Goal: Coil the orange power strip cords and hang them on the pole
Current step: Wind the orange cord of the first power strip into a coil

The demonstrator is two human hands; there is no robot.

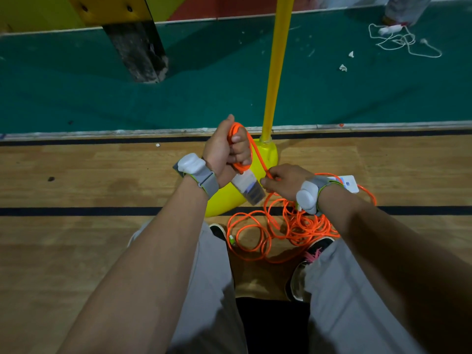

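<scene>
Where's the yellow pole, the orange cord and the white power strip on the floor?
yellow pole [277, 60], head view, middle of shaft
orange cord [306, 231], head view, tangled floor loops
white power strip [348, 183], head view, top face

Orange cord [293, 227] sprawls in a loose tangle on the wood floor [76, 175], a few loops gathered in the left hand [224, 152], white power strip [249, 189] dangling beneath, yellow pole [277, 65] upright on its yellow base [269, 155] just behind
</scene>
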